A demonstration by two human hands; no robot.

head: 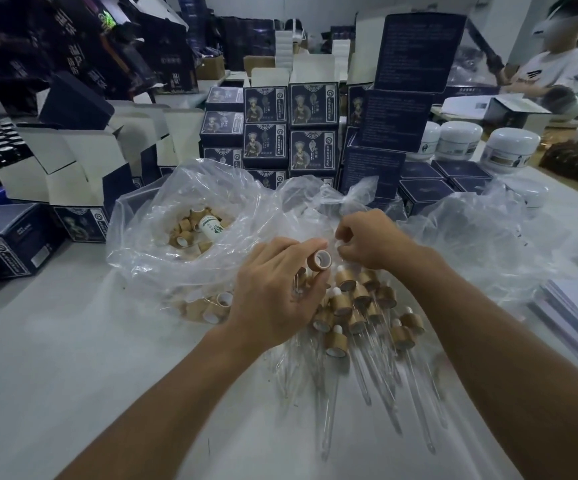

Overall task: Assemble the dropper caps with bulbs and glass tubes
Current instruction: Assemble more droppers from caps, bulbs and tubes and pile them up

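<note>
A white desk (73,375) in a packing room carries dark printed boxes (311,105) stacked at twelve o'clock and white jars (509,150) at two o'clock. The left hand (280,289) pinches a bamboo dropper cap (321,260) between thumb and fingers near centre. The right hand (370,239), fingers pressed together, pinches clear plastic bag (315,199) film above finished droppers (360,306).

A single head-worn wide-angle camera looks forward and steeply down onto the white table (73,375), close enough that both forearms run in from the bottom edge. The table fills the lower half of the view. Beyond its far side the lens takes in stacked dark boxes (311,133) and, further back to the right, a seated person (550,64). Edges bow and soften, so the table's corners are probably distorted. No second view exists to share coverage.
</note>
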